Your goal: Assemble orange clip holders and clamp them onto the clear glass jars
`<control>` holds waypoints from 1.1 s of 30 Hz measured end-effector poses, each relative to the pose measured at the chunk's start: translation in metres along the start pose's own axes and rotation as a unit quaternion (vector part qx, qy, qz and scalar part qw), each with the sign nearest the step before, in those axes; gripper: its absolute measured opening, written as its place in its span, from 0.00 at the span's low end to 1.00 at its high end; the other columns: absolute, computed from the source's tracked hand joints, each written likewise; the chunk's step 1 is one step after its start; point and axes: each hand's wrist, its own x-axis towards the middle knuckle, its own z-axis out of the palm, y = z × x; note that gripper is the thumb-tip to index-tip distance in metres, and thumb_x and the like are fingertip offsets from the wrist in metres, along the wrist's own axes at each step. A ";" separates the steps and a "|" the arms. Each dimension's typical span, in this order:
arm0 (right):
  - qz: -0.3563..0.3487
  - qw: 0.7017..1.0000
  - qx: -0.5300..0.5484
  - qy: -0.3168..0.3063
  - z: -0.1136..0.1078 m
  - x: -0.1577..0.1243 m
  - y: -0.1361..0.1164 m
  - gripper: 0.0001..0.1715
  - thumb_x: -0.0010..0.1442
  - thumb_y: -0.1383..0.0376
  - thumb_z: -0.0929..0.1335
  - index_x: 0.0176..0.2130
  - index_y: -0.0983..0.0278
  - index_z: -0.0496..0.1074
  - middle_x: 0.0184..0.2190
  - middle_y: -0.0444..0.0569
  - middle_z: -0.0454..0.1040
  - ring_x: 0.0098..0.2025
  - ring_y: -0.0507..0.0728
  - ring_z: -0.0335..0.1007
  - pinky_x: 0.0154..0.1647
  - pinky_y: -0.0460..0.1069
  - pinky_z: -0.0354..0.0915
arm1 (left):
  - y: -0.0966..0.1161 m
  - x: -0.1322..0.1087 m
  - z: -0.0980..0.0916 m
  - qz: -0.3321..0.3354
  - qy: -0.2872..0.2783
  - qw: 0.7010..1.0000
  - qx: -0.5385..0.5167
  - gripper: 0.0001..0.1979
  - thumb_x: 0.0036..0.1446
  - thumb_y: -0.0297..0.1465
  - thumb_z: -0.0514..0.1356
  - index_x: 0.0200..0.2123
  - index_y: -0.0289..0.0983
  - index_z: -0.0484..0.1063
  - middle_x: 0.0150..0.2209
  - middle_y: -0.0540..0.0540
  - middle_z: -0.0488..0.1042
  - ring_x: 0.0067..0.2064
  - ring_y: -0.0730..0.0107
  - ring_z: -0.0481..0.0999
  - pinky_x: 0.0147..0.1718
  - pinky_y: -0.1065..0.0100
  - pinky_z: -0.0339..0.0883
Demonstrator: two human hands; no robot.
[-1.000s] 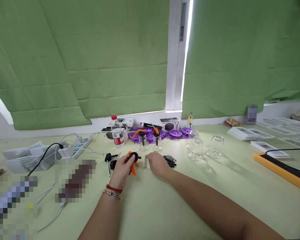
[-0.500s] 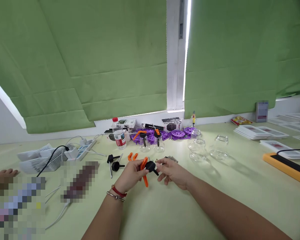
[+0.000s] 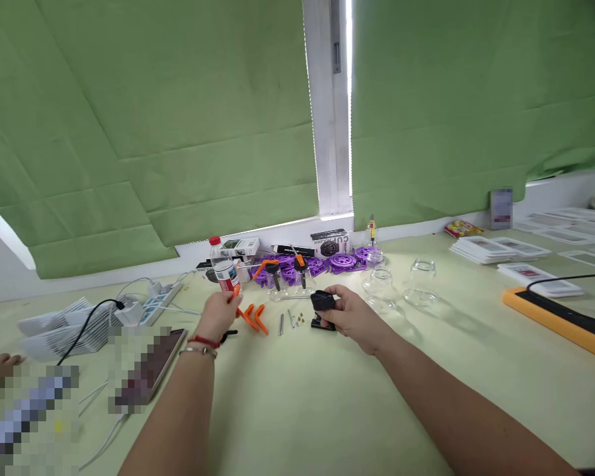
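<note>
My left hand (image 3: 221,313) is closed on an orange angled handle (image 3: 237,291), most of it covered by my fingers. Two more orange angled handles (image 3: 255,318) lie on the table to its right. Partly hidden behind my left wrist is a black part (image 3: 230,335). In my right hand (image 3: 350,314) I grip a black knob-like part (image 3: 322,301), from which a metal rod (image 3: 296,297) seems to point left. Another black piece (image 3: 322,324) is just below it, near the tabletop. Loose metal rods (image 3: 281,324) and small brass-coloured pieces (image 3: 301,318) lie between my hands.
Two black-and-orange assemblies on clear jars (image 3: 302,277) stand behind, near a bottle (image 3: 225,268) and purple parts (image 3: 342,262). Glass jars (image 3: 421,284) are at right, with a yellow-black device (image 3: 550,317). A phone (image 3: 166,363), cables and another person's hand (image 3: 0,370) are at left.
My hands have moved apart. My left hand has gone left with an orange handle, and the black part stays in my right hand. Rods and small pieces now show between them.
</note>
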 end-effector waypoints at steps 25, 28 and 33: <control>-0.187 0.902 -0.390 -0.001 0.044 -0.019 0.041 0.13 0.50 0.70 0.63 0.38 0.60 0.62 0.28 0.44 0.72 0.25 0.54 0.65 0.27 0.47 0.53 | 0.047 -0.104 0.038 0.228 -0.120 0.960 -0.112 0.18 0.55 0.44 0.57 0.43 0.39 0.68 0.34 0.47 0.75 0.34 0.67 0.74 0.31 0.70 0.63; -0.234 0.876 -0.415 -0.072 0.053 -0.027 0.045 0.16 0.52 0.70 0.63 0.43 0.60 0.63 0.29 0.45 0.73 0.26 0.55 0.67 0.28 0.48 0.55 | 0.033 -0.126 0.028 0.240 -0.120 0.951 -0.156 0.15 0.51 0.41 0.61 0.39 0.40 0.69 0.33 0.49 0.73 0.34 0.68 0.70 0.31 0.70 0.62; -0.252 0.885 -0.385 -0.073 0.046 -0.025 0.039 0.18 0.58 0.64 0.63 0.49 0.59 0.63 0.42 0.50 0.74 0.25 0.52 0.67 0.32 0.50 0.60 | -0.037 -0.102 -0.013 0.095 0.053 0.986 -0.130 0.16 0.50 0.33 0.58 0.44 0.39 0.67 0.39 0.46 0.72 0.37 0.65 0.71 0.34 0.68 0.64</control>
